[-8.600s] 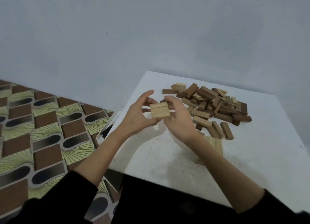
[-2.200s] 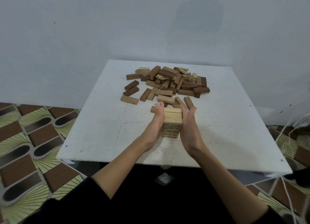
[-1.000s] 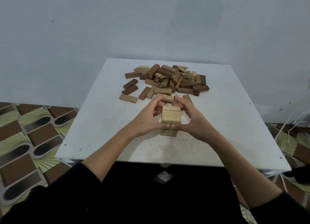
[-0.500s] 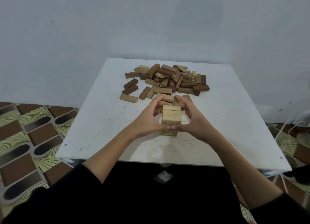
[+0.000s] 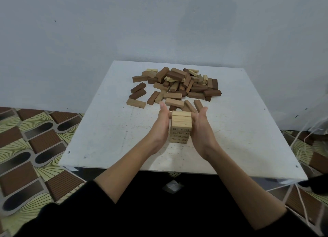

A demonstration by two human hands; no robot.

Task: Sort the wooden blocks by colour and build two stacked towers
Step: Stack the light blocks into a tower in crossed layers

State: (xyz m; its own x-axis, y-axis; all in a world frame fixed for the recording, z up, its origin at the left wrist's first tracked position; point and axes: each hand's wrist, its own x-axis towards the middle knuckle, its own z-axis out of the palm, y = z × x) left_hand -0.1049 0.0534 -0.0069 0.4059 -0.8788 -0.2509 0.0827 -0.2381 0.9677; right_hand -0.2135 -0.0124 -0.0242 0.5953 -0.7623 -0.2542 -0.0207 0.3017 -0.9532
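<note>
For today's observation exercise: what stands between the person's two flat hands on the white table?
In the head view, a light wooden block tower stands between the left hand and right hand.

Light tower (image 5: 181,126) upright (mixed pile (image 5: 177,84) behind).

We see the short tower of stacked pale wooden blocks (image 5: 181,126) standing on the white square table (image 5: 106,130), a little nearer than its middle, with the left hand (image 5: 160,128) flat against its left side and the right hand (image 5: 201,128) flat against its right side. Behind the tower, toward the far edge and the grey wall (image 5: 88,32), lies the loose heap of pale and dark wooden blocks (image 5: 177,84), its nearest pieces just beyond the fingertips. The patterned floor mat (image 5: 32,139) spreads left of the table, and white cords (image 5: 301,139) hang off its right side.
</note>
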